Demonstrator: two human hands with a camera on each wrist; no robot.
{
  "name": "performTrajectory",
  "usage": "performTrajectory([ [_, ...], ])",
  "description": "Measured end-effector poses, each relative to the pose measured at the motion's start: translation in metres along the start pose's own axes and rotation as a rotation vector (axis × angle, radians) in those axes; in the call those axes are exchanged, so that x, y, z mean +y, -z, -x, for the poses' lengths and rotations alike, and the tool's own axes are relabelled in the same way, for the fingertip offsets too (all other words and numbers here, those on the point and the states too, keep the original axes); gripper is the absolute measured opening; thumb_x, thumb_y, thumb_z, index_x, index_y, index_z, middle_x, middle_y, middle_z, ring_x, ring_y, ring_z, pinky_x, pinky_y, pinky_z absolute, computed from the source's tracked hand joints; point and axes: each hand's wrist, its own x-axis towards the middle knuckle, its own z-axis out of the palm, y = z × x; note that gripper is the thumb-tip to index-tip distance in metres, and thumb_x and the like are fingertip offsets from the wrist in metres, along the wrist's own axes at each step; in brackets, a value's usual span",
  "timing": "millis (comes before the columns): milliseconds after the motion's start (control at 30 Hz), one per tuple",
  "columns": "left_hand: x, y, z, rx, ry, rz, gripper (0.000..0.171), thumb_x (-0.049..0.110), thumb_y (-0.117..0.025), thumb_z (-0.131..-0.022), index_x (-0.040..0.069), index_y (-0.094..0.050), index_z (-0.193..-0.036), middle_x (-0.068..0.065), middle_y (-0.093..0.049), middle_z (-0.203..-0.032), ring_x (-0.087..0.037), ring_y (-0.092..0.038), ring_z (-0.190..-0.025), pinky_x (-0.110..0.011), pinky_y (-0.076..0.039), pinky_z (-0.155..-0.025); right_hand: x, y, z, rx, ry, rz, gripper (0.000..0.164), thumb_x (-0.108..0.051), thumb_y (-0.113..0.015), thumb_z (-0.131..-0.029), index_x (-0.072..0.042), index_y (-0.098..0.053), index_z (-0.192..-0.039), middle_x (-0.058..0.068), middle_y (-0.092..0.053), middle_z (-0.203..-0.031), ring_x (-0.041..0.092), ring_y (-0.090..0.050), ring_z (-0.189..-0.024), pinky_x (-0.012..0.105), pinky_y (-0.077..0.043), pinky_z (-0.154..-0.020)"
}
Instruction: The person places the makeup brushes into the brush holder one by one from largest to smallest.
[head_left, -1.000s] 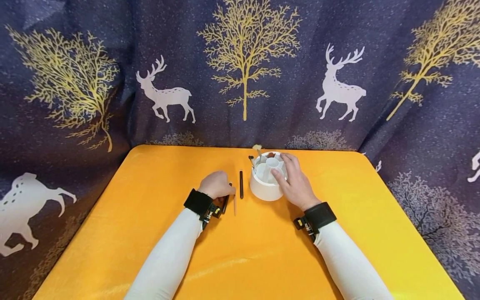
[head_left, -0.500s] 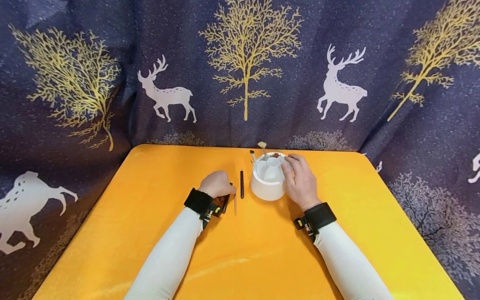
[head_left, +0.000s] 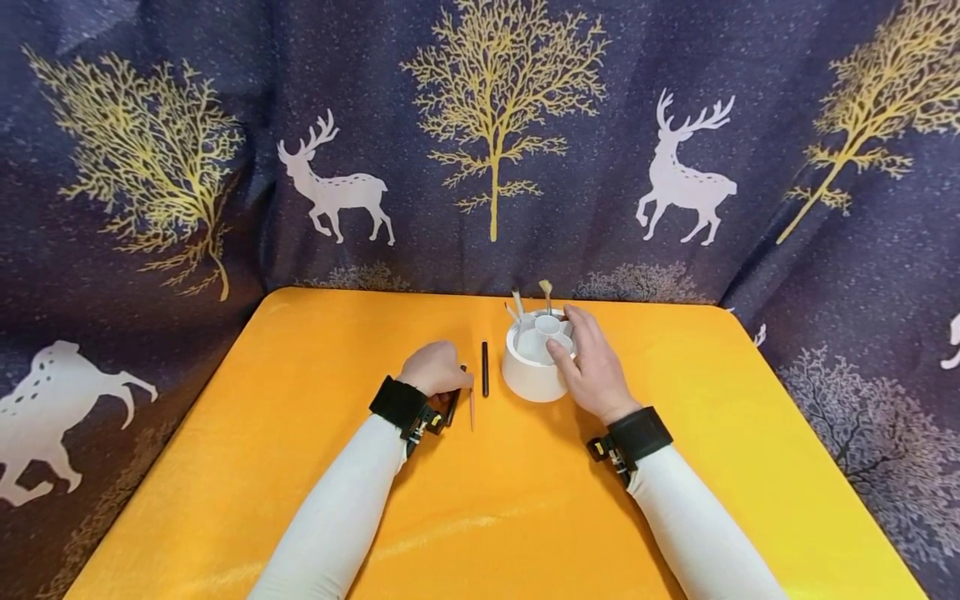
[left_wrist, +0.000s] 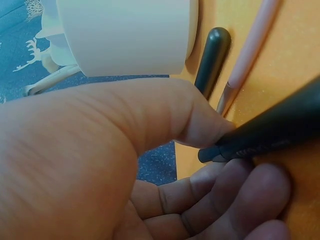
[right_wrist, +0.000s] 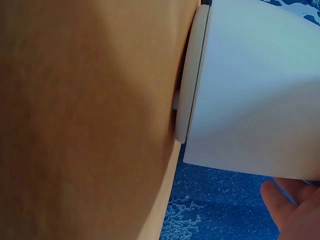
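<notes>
My left hand (head_left: pixel 435 369) pinches a slim black pen (left_wrist: pixel 280 127) with faint lettering between thumb and fingers, low over the cloth. Right by its fingertips lies a thin brush with a pink handle (left_wrist: pixel 252 45) and a metal ferrule. Another black pen (head_left: pixel 484 369) lies between that brush and a round white organizer (head_left: pixel 532 381). My right hand (head_left: pixel 596 371) grips the organizer's right rim, thumb over the front compartments and fingers toward the back. A pale fan-tipped brush (head_left: pixel 546 287) and a white-handled brush (head_left: pixel 517 302) stick up from its far side.
A yellow-orange cloth covers the table (head_left: pixel 480 517). Behind it hangs a dark blue curtain (head_left: pixel 450 167) printed with deer and trees. The organizer's base (right_wrist: pixel 192 75) shows a thin seam below its white wall.
The organizer's top has turned, its upright brushes swinging to the right along the back. My right thumb lifted back, then came down over the front compartments. The left hand stays put.
</notes>
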Motion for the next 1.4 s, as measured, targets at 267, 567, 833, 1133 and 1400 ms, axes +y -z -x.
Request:
performTrajectory([
  [267,0.0015,0.0013,0.0007,-0.005,0.012,0.001,0.033,0.032,-0.066,-0.084,0.011,-0.065,-0.059,-0.004,-0.059,-0.05,-0.021,-0.058,-0.043,-0.032,-0.045,-0.039,0.0004,-0.0013,0.0007,0.004,0.0,-0.008,0.066,-0.049,-0.047,-0.102,-0.006,-0.035,-0.15,0.012,-0.037,-0.151,0.027,-0.036,-0.136,0.05,-0.034,-0.107],
  [567,0.0011,0.0012,0.0008,-0.001,0.009,0.002,0.033,0.032,-0.066,-0.084,0.012,-0.065,-0.058,-0.004,-0.059,-0.05,-0.022,-0.059,-0.044,-0.033,-0.046,-0.04,0.002,-0.0008,0.0001,0.03,0.017,-0.036,0.055,-0.041,-0.045,-0.104,-0.005,-0.039,-0.146,0.013,-0.037,-0.148,0.025,-0.038,-0.135,0.048,-0.035,-0.106],
  [833,0.0021,0.0005,0.0015,0.003,0.025,0.006,0.032,0.032,-0.067,-0.083,0.011,-0.063,-0.058,-0.004,-0.059,-0.051,-0.022,-0.059,-0.044,-0.033,-0.046,-0.04,0.0037,-0.0021,0.0004,0.026,0.028,-0.056,0.05,-0.036,-0.041,-0.106,-0.005,-0.041,-0.146,0.012,-0.037,-0.151,0.025,-0.035,-0.137,0.048,-0.033,-0.108],
  [1133,0.0034,0.0003,0.0018,0.011,0.014,-0.003,0.032,0.031,-0.067,-0.082,0.012,-0.063,-0.057,-0.005,-0.059,-0.051,-0.022,-0.059,-0.045,-0.031,-0.042,-0.039,0.0022,-0.0034,0.002,-0.01,-0.01,-0.041,0.056,-0.045,-0.041,-0.105,-0.008,-0.038,-0.148,0.008,-0.033,-0.153,0.021,-0.033,-0.138,0.047,-0.034,-0.108],
  [1400,0.0021,0.0015,0.0024,0.002,0.013,0.044,0.03,0.03,-0.068,-0.083,0.009,-0.064,-0.061,-0.007,-0.059,-0.051,-0.023,-0.058,-0.043,-0.033,-0.046,-0.039,0.0027,-0.0023,0.002,-0.027,-0.009,-0.041,0.058,-0.045,-0.042,-0.105,-0.009,-0.035,-0.15,0.006,-0.03,-0.155,0.02,-0.032,-0.139,0.047,-0.036,-0.106],
])
